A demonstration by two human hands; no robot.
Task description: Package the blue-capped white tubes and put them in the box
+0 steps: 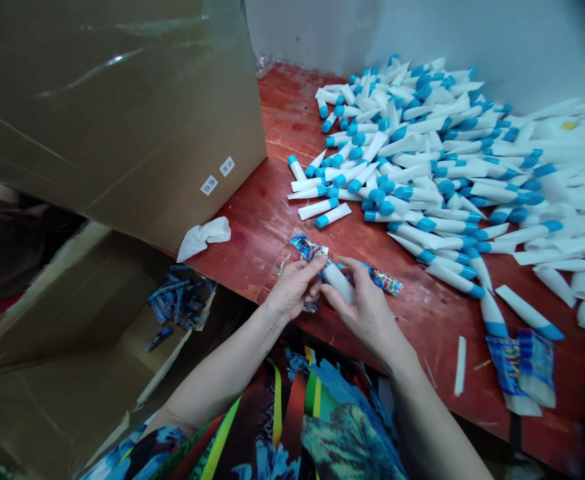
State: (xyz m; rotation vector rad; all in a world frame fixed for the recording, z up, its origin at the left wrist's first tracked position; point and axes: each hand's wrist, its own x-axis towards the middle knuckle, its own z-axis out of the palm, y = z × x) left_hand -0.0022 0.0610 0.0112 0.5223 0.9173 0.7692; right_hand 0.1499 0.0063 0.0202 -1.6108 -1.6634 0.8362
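Near the table's front edge, my left hand (295, 288) pinches a colourful printed wrapper (306, 247) where it meets the upper end of a white tube (339, 283). My right hand (363, 301) is closed around the lower part of that tube, thumb on the near side and fingers on the far side. How far the wrapper covers the tube is hidden by my fingers. Just beyond my right hand, another printed wrapper (386, 280) lies flat on the red table (252, 267).
A large heap of white tubes with blue caps (412, 153) covers the back right. A tall cardboard box (122, 100) stands at left. Below it, an open carton (47, 387) holds several wrapped tubes (175, 297). White tissue (205, 237) and blue printed packets (520, 367) lie near the edge.
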